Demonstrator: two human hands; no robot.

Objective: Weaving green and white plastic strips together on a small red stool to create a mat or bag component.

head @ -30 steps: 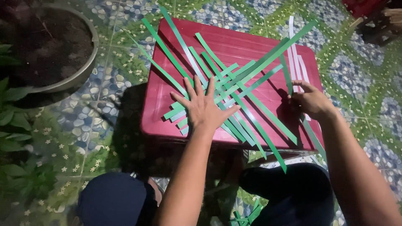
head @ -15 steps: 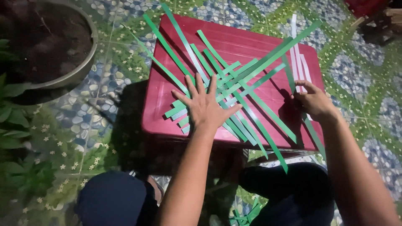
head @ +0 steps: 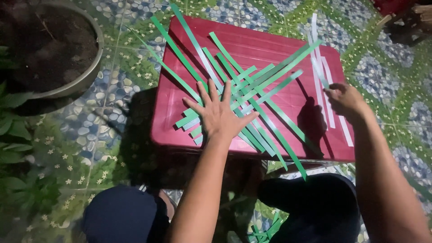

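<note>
We've got a red stool (head: 288,96) on a pebble-pattern tile floor (head: 103,108), planter (head: 67,85) off its left edge. Our left hand (head: 219,116) lies spread flat on the crossed green strips (head: 252,85) mid-top; our right hand (head: 345,100) pinches a pale strip (head: 321,74) near the right edge.

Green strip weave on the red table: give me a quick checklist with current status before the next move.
1. Weave pinned down: ok. The left hand lies flat, fingers spread, on the crossing green strips.
2. Next strip in hand: ok, as far as visible. The right hand pinches a strip from the loose strips at the right side.
3. Weave supported: ok. The crossings lie on the red table.
4. Strip ends clear of edges: not ok. Several ends overhang the near edge and the far left corner.
5. Over-under order correct: cannot tell; the left hand covers part of the crossings.
</note>
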